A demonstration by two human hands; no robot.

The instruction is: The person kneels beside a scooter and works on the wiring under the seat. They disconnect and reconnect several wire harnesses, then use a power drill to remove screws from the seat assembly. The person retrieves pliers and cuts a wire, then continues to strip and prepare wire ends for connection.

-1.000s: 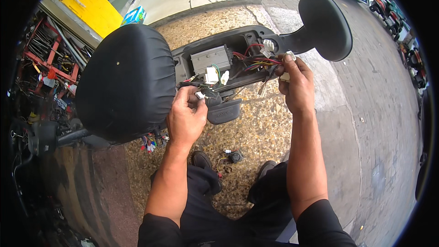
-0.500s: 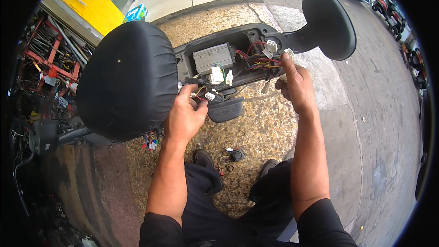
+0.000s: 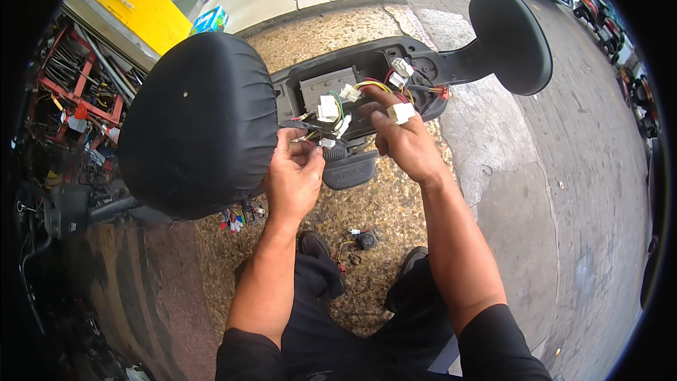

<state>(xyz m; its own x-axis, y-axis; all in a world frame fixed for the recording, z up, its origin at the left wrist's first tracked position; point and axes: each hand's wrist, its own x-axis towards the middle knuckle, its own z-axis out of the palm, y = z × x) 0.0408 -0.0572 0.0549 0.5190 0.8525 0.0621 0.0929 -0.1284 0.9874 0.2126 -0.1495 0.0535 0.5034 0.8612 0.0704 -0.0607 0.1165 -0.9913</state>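
Observation:
An electric scooter's long black body tray (image 3: 286,92) lies open before me, with a silver finned controller box (image 3: 328,89) set in it. Coloured wires (image 3: 377,86) with white plug connectors (image 3: 328,109) spill over its near edge. At that edge my left hand (image 3: 293,173) pinches a thin wire bundle beside a small white connector (image 3: 328,143). My right hand (image 3: 409,144) reaches into the wires, fingers curled around some of them. A white connector (image 3: 400,113) rests against its index finger; the fingertips are partly hidden among the wires.
A padded black seat (image 3: 197,123) stands close on the left, a smaller black pad (image 3: 511,41) at the far right end. Below the tray hangs a black footrest (image 3: 349,171). A round black part with wires (image 3: 366,240) lies on the ground between my feet.
My right hand has moved left from the tray's right end into the middle of the wires. Several white connectors have shifted with the wires. My left hand stays nearly in place.

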